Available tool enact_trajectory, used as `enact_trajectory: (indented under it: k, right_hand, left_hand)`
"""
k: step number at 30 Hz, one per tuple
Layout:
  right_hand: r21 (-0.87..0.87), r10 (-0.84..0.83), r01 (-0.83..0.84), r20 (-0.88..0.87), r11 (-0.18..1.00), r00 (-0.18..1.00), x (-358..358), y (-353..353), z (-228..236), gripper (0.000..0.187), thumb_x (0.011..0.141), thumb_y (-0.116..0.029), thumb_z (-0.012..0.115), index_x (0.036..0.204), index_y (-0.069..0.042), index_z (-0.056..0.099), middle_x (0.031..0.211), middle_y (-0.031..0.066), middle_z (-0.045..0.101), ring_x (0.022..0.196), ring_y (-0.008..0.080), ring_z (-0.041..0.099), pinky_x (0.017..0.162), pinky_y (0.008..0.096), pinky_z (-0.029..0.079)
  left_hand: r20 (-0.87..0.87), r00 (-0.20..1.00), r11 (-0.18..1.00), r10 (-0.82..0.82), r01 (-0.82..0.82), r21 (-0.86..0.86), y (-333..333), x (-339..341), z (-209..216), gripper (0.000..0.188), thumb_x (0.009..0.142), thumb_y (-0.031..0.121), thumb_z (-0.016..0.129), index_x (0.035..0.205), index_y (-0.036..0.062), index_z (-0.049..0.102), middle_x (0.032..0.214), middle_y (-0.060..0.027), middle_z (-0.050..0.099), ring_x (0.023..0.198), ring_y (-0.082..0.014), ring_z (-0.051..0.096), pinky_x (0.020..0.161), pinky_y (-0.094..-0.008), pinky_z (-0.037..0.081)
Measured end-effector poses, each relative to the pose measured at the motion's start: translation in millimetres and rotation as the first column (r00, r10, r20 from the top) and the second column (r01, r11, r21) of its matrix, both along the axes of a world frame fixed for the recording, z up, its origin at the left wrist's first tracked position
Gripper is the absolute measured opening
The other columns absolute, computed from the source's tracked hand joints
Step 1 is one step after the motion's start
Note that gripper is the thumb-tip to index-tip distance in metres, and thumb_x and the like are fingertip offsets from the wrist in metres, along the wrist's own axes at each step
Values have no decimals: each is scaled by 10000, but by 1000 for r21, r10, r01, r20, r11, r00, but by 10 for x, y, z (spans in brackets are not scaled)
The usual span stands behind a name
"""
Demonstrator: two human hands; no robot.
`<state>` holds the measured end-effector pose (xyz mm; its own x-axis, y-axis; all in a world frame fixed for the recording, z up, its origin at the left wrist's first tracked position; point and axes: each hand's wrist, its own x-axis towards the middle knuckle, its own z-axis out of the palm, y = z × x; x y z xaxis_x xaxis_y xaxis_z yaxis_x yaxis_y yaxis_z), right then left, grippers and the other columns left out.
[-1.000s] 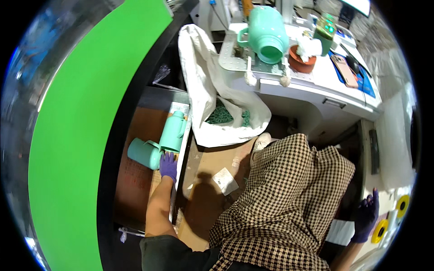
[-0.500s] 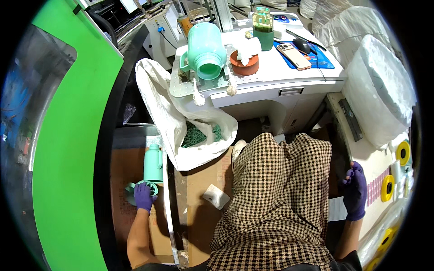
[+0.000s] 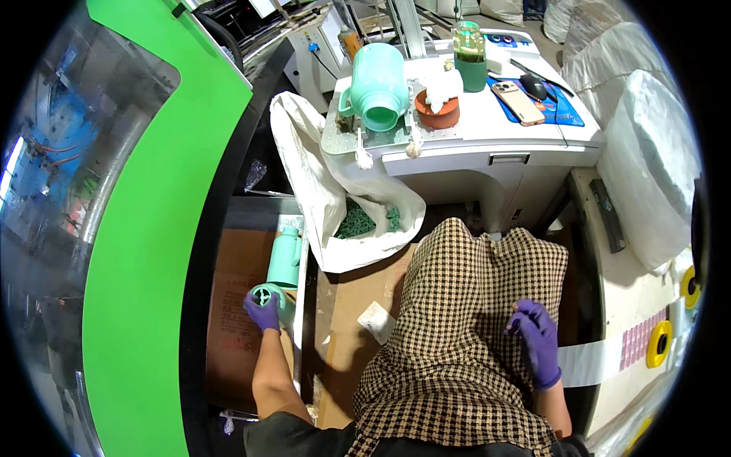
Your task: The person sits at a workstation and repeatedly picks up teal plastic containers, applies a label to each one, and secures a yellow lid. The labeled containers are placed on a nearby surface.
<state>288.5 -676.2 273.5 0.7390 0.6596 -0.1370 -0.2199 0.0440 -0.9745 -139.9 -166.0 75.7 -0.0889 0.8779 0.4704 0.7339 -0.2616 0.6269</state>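
On my left, my purple-gloved left hand (image 3: 263, 311) grips a mint-green plastic jug body (image 3: 285, 303) by its open, ribbed end, down in a cardboard-lined bin (image 3: 236, 263). Just beyond lies a second mint-green jug (image 3: 285, 259) with a side handle, apart from my fingers. My right hand (image 3: 539, 343), also in a purple glove, is raised over the right side of my lap with its fingers curled in toward the thumb. Whatever may be between those fingertips is too small to make out.
A white sack (image 3: 324, 221) with green plastic scraps stands beside the bin. Ahead, a white machine table (image 3: 487, 145) carries a large mint-green jug (image 3: 378, 84), a red-brown bowl (image 3: 437, 114), a bottle (image 3: 470, 65) and a phone (image 3: 518, 103). Yellow rolls (image 3: 659, 343) lie at right.
My right hand has moved left from the right-hand worktop to above my lap. My left hand has shifted the jug it grips and turned its ribbed end upward. The view has swung slightly left.
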Motion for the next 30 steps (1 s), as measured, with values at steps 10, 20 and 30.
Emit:
enact_trajectory:
  k: [10,20,30]
  right_hand:
    - [-69,174,-338,941,939,290,-286,494,156,346,803,-195,803,1113,-77,704,1173,122,677,732,255,675,626,328,557]
    - [-362,420,-231,853,903,309,-586,870,-440,270,878,-193,664,1143,-159,627,822,86,667,530,246,632,497,369,527]
    - [-62,130,-212,938,975,322,-556,637,-340,457,872,-160,686,1286,-40,532,1251,160,581,725,228,680,566,329,556]
  left_hand:
    - [-321,548,581,-773,814,-11,-1951,1963,2358,1152,574,313,957,1465,-76,339,1175,-160,673,1041,-356,638,911,-459,493]
    - [-456,349,294,-819,937,189,-2976,2632,2133,596,724,283,811,1212,5,611,1193,-146,685,1051,-345,651,967,-509,436]
    - [-491,290,286,-821,954,86,-2979,2740,2171,638,780,334,789,1257,-30,574,1196,-130,674,1119,-360,583,1020,-519,413]
